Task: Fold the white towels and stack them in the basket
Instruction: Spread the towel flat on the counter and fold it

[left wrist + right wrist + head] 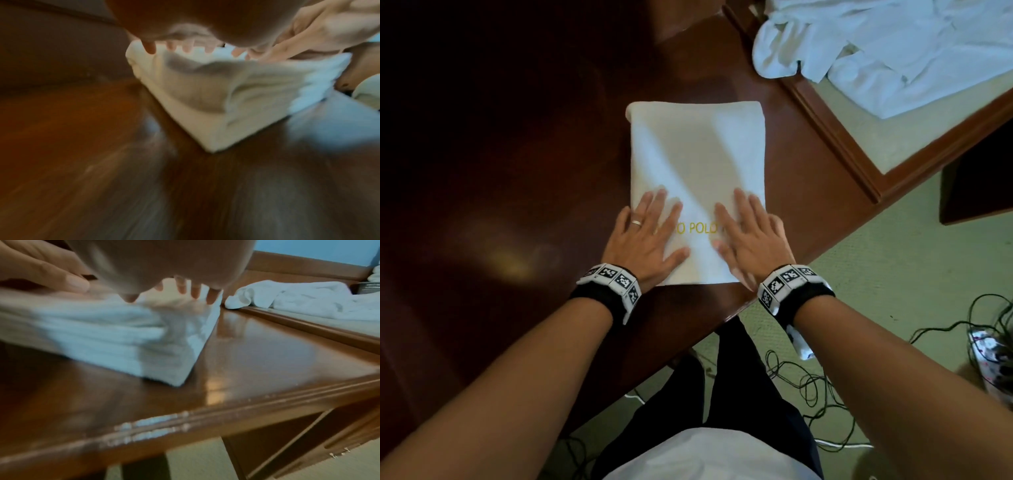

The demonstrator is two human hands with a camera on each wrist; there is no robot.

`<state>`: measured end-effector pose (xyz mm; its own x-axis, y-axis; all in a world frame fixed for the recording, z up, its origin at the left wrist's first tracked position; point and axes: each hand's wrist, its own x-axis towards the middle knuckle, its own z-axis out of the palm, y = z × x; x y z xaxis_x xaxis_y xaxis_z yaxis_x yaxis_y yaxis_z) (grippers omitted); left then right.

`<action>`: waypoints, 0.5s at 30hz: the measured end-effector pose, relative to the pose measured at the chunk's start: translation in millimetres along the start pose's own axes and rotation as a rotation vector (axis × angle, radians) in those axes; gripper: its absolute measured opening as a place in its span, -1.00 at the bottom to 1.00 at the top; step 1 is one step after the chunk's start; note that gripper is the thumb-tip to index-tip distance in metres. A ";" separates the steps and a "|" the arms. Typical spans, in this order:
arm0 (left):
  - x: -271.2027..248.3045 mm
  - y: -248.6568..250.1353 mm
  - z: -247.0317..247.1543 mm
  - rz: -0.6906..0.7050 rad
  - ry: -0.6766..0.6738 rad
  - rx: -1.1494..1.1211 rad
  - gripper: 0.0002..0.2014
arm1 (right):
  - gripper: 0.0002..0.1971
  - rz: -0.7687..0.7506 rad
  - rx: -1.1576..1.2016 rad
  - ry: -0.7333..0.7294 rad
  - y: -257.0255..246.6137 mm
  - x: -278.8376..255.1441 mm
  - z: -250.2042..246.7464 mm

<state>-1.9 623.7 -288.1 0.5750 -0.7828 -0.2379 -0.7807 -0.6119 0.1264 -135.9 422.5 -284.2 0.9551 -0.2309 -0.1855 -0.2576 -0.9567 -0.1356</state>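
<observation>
1. White terry cloth, folded into a neat rectangle, lies flat on the dark polished wooden table; this folded towel sits near the table's near-right edge, its long sides running away from the person.
2. Yellow lettering on the towel's near half reads "POLO", partly covered by the hands.
3. The left hand lies palm down on the towel's near-left part, fingers straight and slightly spread, a ring on one finger.
4. The right hand lies palm down on the near-right part, fingers straight and close together; it looks a little blurred.
5. Both hands press flat on the cloth; neither pinches or curls round it.
6. From the right wrist view the towel shows several stacked layers at its side, with the fingertips resting on top.
7. From the left wrist view the fingertips touch the towel's top surface; the picture is blurred.
8. A loose heap of unfolded white towels lies at the far right, on a pale surface inside a wooden frame.
9. Black cables trail over the pale green carpet at the near right.
10. Each wrist wears a black band with black-and-white square markers.
</observation>
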 end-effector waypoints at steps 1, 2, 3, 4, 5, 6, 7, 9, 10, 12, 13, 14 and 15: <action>-1.5 -8.2 6.1 -0.040 -0.042 -0.010 -0.17 | -0.35 0.014 -0.007 -0.074 1.7 -2.9 4.2; -3.8 -16.3 9.2 -0.063 -0.058 -0.013 -0.16 | -0.31 0.025 0.000 -0.116 4.8 -5.8 7.0; -5.7 -22.8 9.4 -0.069 -0.059 -0.007 -0.16 | -0.29 0.027 0.011 -0.136 8.5 -7.8 7.6; -6.1 -27.5 6.0 -0.065 -0.052 0.011 -0.15 | -0.28 0.018 0.017 -0.155 12.1 -7.9 5.9; -5.0 -30.2 -0.1 -0.067 -0.038 0.027 -0.14 | -0.28 -0.001 0.018 -0.164 15.2 -5.5 1.1; -1.4 -32.2 -7.3 -0.081 -0.014 0.032 -0.15 | -0.30 -0.029 0.014 -0.148 18.6 -0.3 -5.5; 5.1 -34.3 -13.9 -0.103 0.017 0.024 -0.16 | -0.35 -0.063 0.008 -0.106 22.9 7.9 -13.4; 24.8 -38.4 -27.7 -0.138 0.066 -0.014 -0.18 | -0.47 -0.126 0.012 0.014 33.4 32.8 -28.3; 37.2 -39.4 -34.4 -0.138 0.084 -0.027 -0.18 | -0.51 -0.151 0.003 0.083 38.9 47.6 -34.5; 66.1 -37.5 -46.0 -0.103 0.120 -0.016 -0.18 | -0.55 -0.185 -0.038 0.174 46.1 78.5 -44.1; 79.8 -33.8 -50.8 -0.071 0.134 -0.001 -0.19 | -0.54 -0.195 -0.065 0.192 45.8 92.2 -47.7; 92.9 -31.0 -53.8 -0.040 0.130 0.019 -0.19 | -0.50 -0.204 -0.088 0.188 43.4 105.7 -49.9; 104.5 -30.4 -54.7 -0.021 0.109 0.042 -0.19 | -0.46 -0.212 -0.105 0.166 39.3 118.7 -51.3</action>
<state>95.3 554.2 -264.2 0.6127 -0.7789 -0.1339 -0.7765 -0.6248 0.0817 -25.2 348.5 -261.6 0.9991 -0.0416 -0.0010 -0.0416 -0.9978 -0.0514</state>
